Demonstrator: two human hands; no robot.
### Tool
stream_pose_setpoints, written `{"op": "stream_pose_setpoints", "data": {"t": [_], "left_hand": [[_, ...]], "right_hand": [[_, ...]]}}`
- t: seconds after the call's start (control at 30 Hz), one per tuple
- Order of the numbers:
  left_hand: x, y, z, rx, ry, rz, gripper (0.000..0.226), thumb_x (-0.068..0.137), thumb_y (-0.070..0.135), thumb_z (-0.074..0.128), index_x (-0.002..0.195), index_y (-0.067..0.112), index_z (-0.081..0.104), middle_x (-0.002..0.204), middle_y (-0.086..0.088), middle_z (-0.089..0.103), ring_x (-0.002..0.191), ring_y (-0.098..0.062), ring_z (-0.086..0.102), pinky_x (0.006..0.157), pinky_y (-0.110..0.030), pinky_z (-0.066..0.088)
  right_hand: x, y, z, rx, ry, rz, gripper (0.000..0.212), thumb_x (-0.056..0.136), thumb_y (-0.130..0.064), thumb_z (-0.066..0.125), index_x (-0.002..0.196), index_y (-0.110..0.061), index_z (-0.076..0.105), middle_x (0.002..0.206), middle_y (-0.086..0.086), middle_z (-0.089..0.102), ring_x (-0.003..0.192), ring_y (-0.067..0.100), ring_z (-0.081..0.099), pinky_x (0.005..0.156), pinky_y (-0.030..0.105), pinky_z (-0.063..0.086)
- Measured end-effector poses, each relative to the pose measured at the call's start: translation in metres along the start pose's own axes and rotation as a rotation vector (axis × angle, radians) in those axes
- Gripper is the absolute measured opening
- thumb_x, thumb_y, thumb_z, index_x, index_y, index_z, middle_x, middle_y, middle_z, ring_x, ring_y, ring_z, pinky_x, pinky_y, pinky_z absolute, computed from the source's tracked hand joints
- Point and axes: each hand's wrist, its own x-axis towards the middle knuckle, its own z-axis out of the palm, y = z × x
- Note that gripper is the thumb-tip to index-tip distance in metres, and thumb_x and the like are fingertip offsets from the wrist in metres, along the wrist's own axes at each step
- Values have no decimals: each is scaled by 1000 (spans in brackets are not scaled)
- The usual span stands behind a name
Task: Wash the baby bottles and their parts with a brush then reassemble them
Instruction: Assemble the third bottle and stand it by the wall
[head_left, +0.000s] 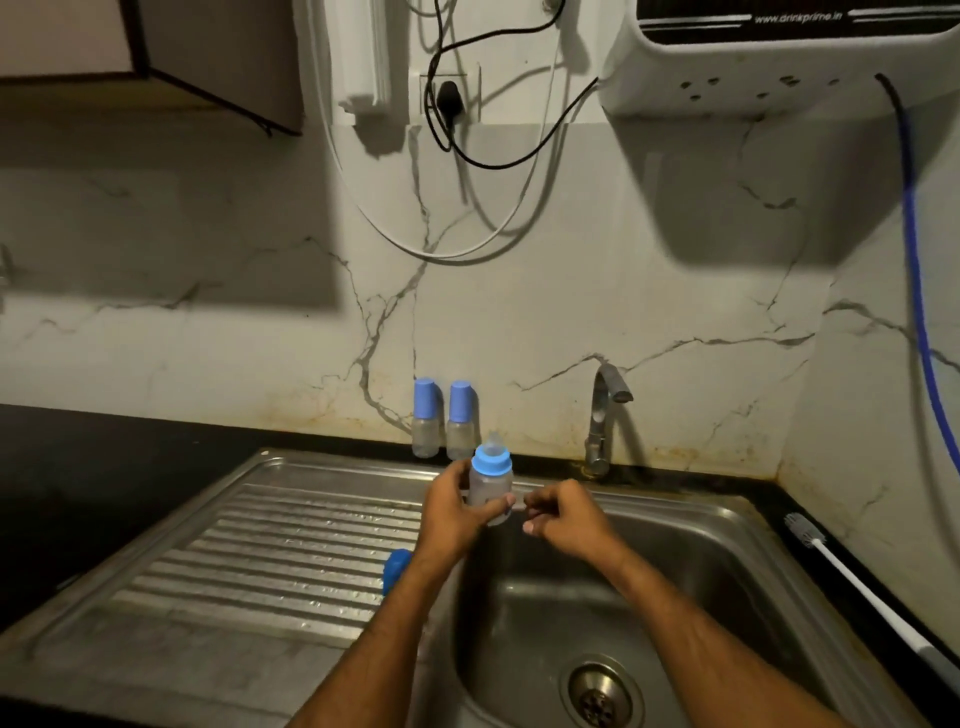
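The left grip (451, 512) was clamped around a baby bottle (491, 486), held upright above the sink (675, 519). The right grip (563, 517) was curled just beside it, empty. Two capped bottles (441, 418) stood at the wall; a brush (852, 577) lay on the desk.

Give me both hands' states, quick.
Left hand: holding the baby bottle.
Right hand: fingers curled beside the bottle; grip cannot be told.

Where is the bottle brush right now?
In the head view the bottle brush lies on the dark counter along the sink's right rim, bristles toward the back wall, away from both hands.
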Motion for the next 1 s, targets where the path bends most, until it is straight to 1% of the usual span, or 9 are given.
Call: {"op": "stream_pose_setpoints", "data": {"t": [0.1, 0.17, 0.23, 0.4, 0.47, 0.6, 0.73, 0.87, 1.0], "left_hand": [[4, -3, -38, 5, 60, 1, 59, 74, 19, 84, 125, 25, 54, 112, 13, 60, 106, -7, 58, 84, -21, 49], [5, -6, -60, 32, 90, -7, 60, 74, 20, 85, 126, 23, 54, 111, 13, 58, 104, -6, 56, 77, -16, 45], [6, -12, -83, 66, 116, -17, 59, 74, 20, 85, 125, 23, 54, 113, 11, 58, 105, -7, 55, 75, -15, 43], [-2, -34, -127, 67, 164, -35, 59, 75, 21, 84, 126, 21, 55, 115, 8, 60, 107, -10, 57, 86, -26, 49], [-6, -43, -139, 68, 174, -37, 59, 74, 21, 84, 126, 20, 56, 114, 7, 62, 106, -10, 58, 85, -25, 50], [-14, -56, -152, 66, 188, -69, 56, 74, 18, 84, 122, 24, 56, 113, 9, 62, 106, -10, 59, 87, -26, 50], [-18, -63, -154, 74, 200, -97, 58, 75, 16, 84, 125, 19, 55, 112, 8, 59, 105, -9, 57, 83, -20, 47], [-17, -65, -148, 97, 202, -111, 61, 75, 16, 84, 129, 15, 55, 119, 3, 61, 107, -11, 56, 90, -27, 49], [-15, -61, -136, 94, 199, -102, 60, 75, 15, 84, 128, 15, 55, 119, 1, 61, 106, -10, 55, 89, -27, 49]], "right_hand": [[0, -31, 23, -33, -30, -48, 43, 76, -19, 85, 115, -19, 69, 107, -6, 70, 95, 4, 66, 86, 22, 55], [-3, -51, 36, -50, -43, -87, 42, 77, -18, 85, 115, -18, 69, 110, -3, 71, 96, 6, 66, 89, 26, 56], [-8, -71, 50, -82, -78, -129, 41, 79, -17, 84, 117, -16, 68, 113, -1, 70, 100, 10, 66, 92, 28, 55], [-24, -106, 85, -171, -153, -206, 47, 81, -24, 83, 123, -16, 65, 121, -1, 67, 109, 10, 62, 94, 24, 52], [-27, -112, 99, -198, -201, -223, 53, 80, -27, 84, 126, -15, 62, 126, 0, 64, 112, 12, 61, 96, 25, 52], [-32, -116, 116, -305, -239, -276, 59, 77, -33, 85, 128, -19, 59, 128, -3, 58, 114, 12, 57, 96, 27, 52], [-34, -113, 120, -360, -233, -322, 50, 79, -25, 83, 125, -17, 63, 124, -2, 59, 109, 9, 54, 91, 22, 49], [-33, -111, 116, -359, -252, -330, 44, 78, -23, 84, 118, -17, 67, 118, -3, 64, 108, 10, 59, 89, 23, 53], [-31, -109, 96, -368, -244, -314, 49, 77, -24, 85, 121, -18, 65, 119, -4, 64, 110, 10, 59, 88, 21, 49]]}}
